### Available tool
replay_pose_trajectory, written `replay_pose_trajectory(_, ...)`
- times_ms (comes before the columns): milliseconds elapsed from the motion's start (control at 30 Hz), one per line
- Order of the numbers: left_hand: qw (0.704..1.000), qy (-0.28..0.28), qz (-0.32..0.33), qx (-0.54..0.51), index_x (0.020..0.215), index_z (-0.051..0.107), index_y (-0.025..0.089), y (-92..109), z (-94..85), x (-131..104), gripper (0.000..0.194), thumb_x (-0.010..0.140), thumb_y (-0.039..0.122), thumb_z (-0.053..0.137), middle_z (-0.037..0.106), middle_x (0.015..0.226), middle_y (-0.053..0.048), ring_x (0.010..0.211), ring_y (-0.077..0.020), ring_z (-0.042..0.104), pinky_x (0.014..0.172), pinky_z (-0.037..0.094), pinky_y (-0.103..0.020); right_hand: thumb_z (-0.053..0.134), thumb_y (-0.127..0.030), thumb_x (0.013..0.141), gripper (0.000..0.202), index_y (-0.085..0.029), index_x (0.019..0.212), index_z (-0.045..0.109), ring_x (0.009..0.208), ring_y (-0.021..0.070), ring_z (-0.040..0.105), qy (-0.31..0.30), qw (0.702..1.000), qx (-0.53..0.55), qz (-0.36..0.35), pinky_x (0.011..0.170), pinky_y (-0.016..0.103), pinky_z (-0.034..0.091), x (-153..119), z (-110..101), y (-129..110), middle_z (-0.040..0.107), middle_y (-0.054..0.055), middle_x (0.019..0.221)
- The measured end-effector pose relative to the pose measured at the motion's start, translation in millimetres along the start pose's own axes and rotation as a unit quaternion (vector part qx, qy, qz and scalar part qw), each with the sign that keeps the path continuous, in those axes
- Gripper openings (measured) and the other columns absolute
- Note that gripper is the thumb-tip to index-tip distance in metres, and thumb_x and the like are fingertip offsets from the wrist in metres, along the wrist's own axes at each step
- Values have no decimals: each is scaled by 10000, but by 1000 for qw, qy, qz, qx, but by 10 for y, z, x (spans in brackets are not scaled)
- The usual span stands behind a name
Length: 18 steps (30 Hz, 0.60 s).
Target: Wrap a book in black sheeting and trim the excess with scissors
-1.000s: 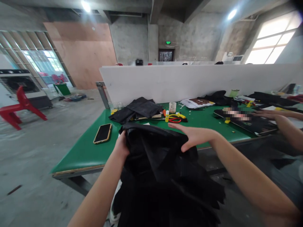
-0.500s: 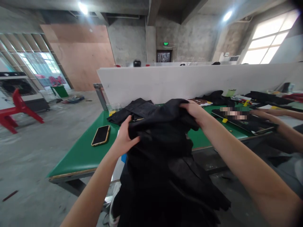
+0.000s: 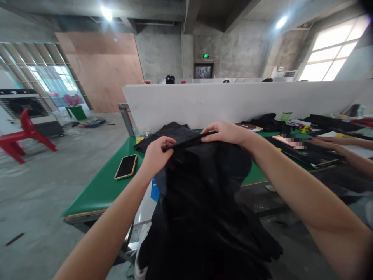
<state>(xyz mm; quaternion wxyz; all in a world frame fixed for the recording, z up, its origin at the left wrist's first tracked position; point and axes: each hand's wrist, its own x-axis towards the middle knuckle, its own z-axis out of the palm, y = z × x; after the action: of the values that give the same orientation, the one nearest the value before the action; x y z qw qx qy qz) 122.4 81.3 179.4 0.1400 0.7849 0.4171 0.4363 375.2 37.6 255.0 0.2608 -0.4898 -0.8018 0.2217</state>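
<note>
A black garment (image 3: 204, 194) hangs from both my hands in front of the table and spreads down over my lap. My left hand (image 3: 159, 152) is closed on the left end of its folded upper edge. Farther right along that edge, my right hand (image 3: 225, 133) pinches the cloth between thumb and fingers. The edge between the hands is pulled fairly straight, rising a little to the right. Another piece of black cloth (image 3: 175, 130) lies on the table just behind the hands. What part of the garment the edge belongs to I cannot tell.
On the green table (image 3: 96, 194) a phone (image 3: 126, 167) lies to the left. A white partition (image 3: 186, 105) stands along the back. At the right, a co-worker's hands (image 3: 323, 142) rest near black cloth. A red chair (image 3: 27, 134) stands on the floor at left.
My left hand was spread open against the cloth and is now closed on its edge. My right hand has moved left, closer to it, and the edge between them is straighter.
</note>
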Motion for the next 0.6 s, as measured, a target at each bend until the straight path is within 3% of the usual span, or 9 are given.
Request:
replay_pose_trajectory(167,987,27,-18,160,951,646,207,-244,-163,103,234,742,164,549,669,894,-85,893,-324,609,838,427,-416,653,-439,765,262,-213,862,743,728,191,658,14,998,25,53,647,279,507,-101,-363,145,725,23,855)
replay_pose_trajectory(367,968,2,2,252,958,617,232,-229,-322,227,246,732,159,550,656,963,-93,969,-339,588,841,418,-405,737,-434,709,267,-190,817,746,612,196,657,63,988,58,126,534,296,538,-183,-696,169,715,61,777)
replay_pose_trajectory(500,955,5,-20,297,919,617,217,-315,-486,349,190,739,195,562,643,943,-123,947,-371,593,804,427,-444,720,-388,730,290,-167,918,733,566,143,647,121,980,71,143,538,256,530,-291,-929,158,717,56,789)
replay_pose_trajectory(600,945,6,-53,322,871,627,208,-473,-606,430,149,733,242,585,646,867,-131,873,-383,611,748,444,-457,621,-351,786,375,-95,1050,689,617,87,653,166,971,58,159,590,198,453,-393,-1086,152,714,102,885)
